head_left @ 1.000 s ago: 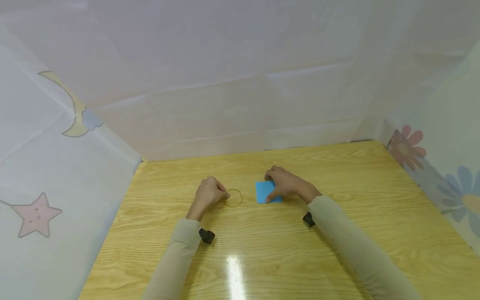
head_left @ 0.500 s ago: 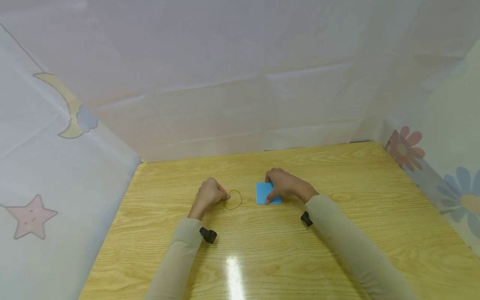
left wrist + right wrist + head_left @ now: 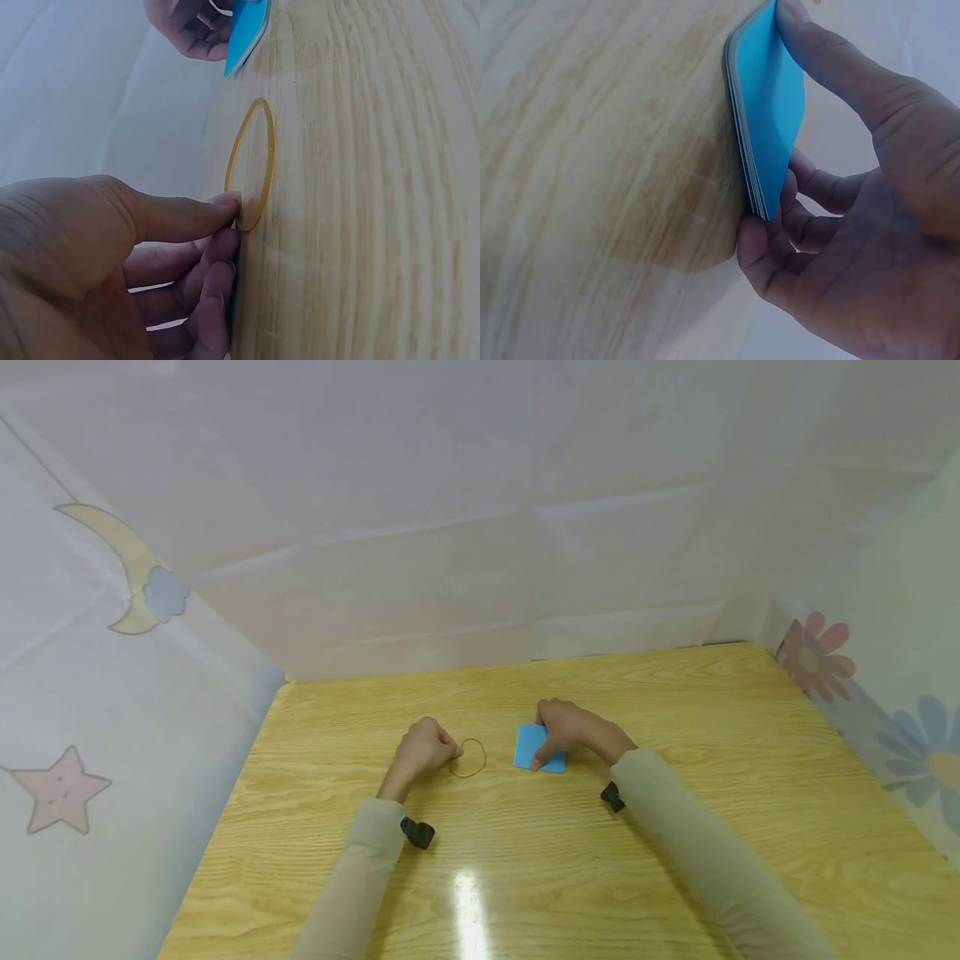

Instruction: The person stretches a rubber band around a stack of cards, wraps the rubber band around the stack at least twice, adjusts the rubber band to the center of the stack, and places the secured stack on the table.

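A thin yellow rubber band (image 3: 484, 757) forms a loop at the middle of the table. My left hand (image 3: 422, 748) pinches its left side between thumb and index finger; the left wrist view shows the band (image 3: 271, 150) stretching away from the fingertips. To the right lies a small stack of blue cards (image 3: 529, 745) with rounded corners. My right hand (image 3: 570, 727) grips this stack by opposite edges, thumb on the near side and fingers on the far side. In the right wrist view, several layers show along the edge of the card stack (image 3: 769, 112).
The wood-grain table (image 3: 480, 827) reaches back to a pale cloth wall (image 3: 480, 593). Side walls carry a printed moon, a star (image 3: 69, 789) and flowers (image 3: 816, 657). A small black camera sits on each wrist.
The blue card stack has shifted slightly to the right and turned a little in my right hand. My left hand keeps its pinch on the rubber band, almost still.
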A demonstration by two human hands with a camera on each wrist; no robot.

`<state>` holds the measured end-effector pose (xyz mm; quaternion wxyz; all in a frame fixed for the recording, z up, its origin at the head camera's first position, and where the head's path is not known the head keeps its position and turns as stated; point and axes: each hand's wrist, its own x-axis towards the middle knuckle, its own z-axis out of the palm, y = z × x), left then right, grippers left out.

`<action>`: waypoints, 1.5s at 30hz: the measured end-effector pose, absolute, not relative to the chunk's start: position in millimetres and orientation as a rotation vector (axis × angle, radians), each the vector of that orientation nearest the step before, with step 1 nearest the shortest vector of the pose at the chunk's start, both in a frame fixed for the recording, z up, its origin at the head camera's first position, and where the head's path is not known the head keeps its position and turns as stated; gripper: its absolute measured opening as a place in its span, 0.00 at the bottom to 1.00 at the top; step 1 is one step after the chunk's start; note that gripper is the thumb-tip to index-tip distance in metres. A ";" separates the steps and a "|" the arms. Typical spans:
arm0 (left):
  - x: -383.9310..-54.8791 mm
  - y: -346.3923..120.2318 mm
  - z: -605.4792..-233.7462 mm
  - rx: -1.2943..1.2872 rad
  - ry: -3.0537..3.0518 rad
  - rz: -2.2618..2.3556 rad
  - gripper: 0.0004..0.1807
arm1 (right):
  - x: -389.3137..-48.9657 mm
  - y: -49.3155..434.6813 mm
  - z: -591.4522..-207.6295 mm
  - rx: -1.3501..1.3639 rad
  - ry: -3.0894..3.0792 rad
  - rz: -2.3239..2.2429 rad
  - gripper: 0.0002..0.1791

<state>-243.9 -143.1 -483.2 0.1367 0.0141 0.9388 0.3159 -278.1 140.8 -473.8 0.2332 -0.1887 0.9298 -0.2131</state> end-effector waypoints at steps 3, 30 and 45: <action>-243.0 -143.3 -482.5 0.077 2.720 0.913 0.24 | -276.4 140.9 -473.7 -0.519 2.563 -0.577 0.35; -240.0 -150.1 -482.3 0.200 2.644 0.991 0.30 | -263.0 152.9 -481.5 -0.557 2.581 -0.766 0.46; -239.4 -150.5 -480.6 0.201 2.648 1.013 0.24 | -259.3 184.5 -489.0 -0.404 2.425 -1.293 0.27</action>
